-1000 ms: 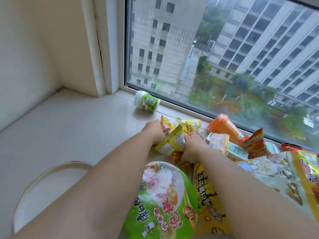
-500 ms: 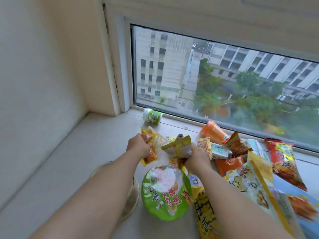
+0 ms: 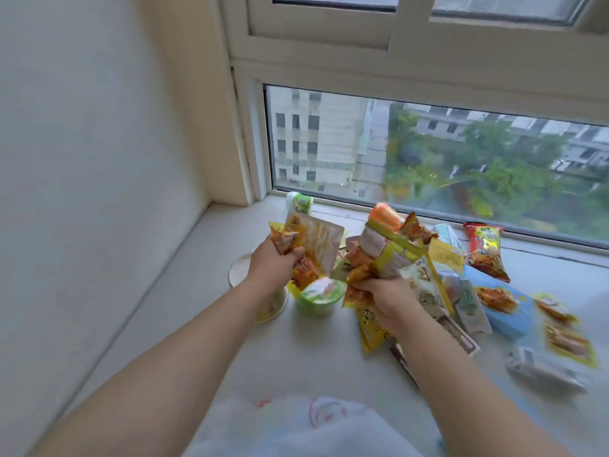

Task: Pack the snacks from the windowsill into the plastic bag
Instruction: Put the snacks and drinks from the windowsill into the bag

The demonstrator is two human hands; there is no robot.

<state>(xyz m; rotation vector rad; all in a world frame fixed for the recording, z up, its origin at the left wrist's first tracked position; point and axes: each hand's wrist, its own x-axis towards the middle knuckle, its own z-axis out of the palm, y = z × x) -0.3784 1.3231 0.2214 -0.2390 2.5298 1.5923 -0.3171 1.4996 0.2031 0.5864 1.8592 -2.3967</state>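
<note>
My left hand [image 3: 272, 262] grips a bunch of small orange and yellow snack packets [image 3: 313, 245], lifted above the windowsill [image 3: 296, 351]. My right hand [image 3: 379, 293] grips another bunch of yellow-green and orange snack packets [image 3: 382, 255], also raised off the sill. A white plastic bag [image 3: 309, 427] with red and blue print lies at the bottom of the view, between my forearms. More snacks stay on the sill to the right, among them a red packet [image 3: 484, 252] and a blue box [image 3: 504, 305].
A green-lidded noodle cup [image 3: 316, 298] stands under my hands, with a round pale bowl [image 3: 242, 268] beside it. A small green and white bottle [image 3: 300, 202] lies by the window frame. The side wall closes off the left. A pale wrapped pack [image 3: 543, 371] lies at right.
Both hands have lifted their bunches of packets up off the pile and drawn them back towards me. The view has pulled back, and the plastic bag has come into sight below.
</note>
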